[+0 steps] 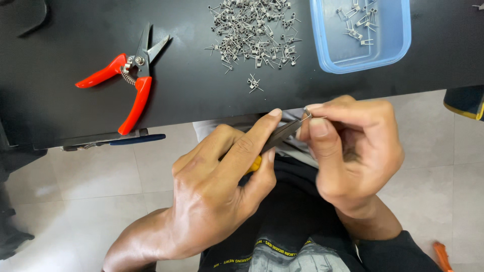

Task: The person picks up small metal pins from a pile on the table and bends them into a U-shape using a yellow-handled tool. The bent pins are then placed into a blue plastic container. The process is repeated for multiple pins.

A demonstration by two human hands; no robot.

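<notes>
1. I sit at a black table (60, 111) above a pale tiled floor (91, 191); the edge of the table is just in front of my hands.
2. My left hand (217, 196) is closed around a pair of pliers (280, 135) with a yellow handle. The index finger lies straight along the top. The long axis of the pliers goes from lower left to upper right, and the nose points toward my right hand.
3. My right hand (353, 151) pinches a small wire spring (306, 116) between thumb and index finger, just below the table edge. The spring meets the nose of the pliers there. A thin leg of it seems to point to the right, but the piece is too small for me to be sure.
4. Farther back, a blue plastic tray (398, 35) holds a few springs, and a big heap of springs (254, 30) lies beside it on the table.
5. Red-handled cutters (132, 75) rest well apart on the left, blades pointing away from me.
6. The risk, as I judge it: I hold the spring over my lap, not over the table. If the pliers slip or I press too hard, the spring can jump away to the floor, or its leg can bend wrong.
</notes>
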